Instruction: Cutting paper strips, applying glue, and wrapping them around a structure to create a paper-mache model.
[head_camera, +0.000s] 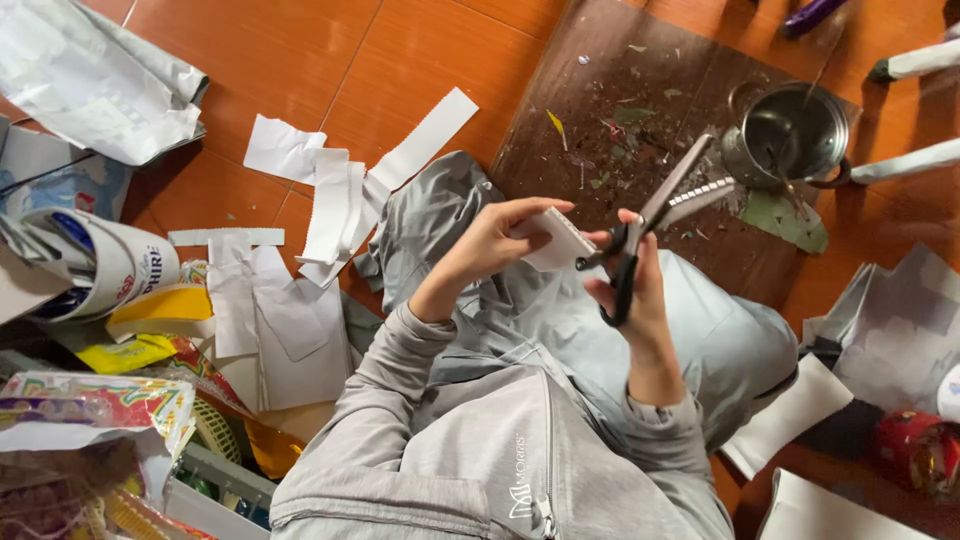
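The person sits on an orange tile floor (400, 60) in grey clothes, both hands raised over the lap. The left hand (490, 245) pinches a small white paper piece (558, 240), fingers closed on its left edge and top. The right hand (635, 280) grips black-handled scissors (650, 215), fingers through the loops; the blades stand apart, pointing up and away from the paper, one blade showing a toothed edge.

The paper looks light, thin and limp. It would likely bend or tear if pulled, so a pinch close to the cutting line should keep it flat. It appears dry and easy to hold, not slippery.

The paper lies between the two hands, touching the left fingers and just beside the scissor pivot, which sits at its right edge.

Beyond the paper, past the scissors, lies a dark wooden board (620, 90) strewn with small scraps, and a steel pot (790, 135) stands on its far right corner. To the left of the paper, white strips (330, 200) lie scattered on the floor, with coloured wrappers (100, 400) farther left. To the right of the paper, near the knee, lie more white sheets (890, 330).
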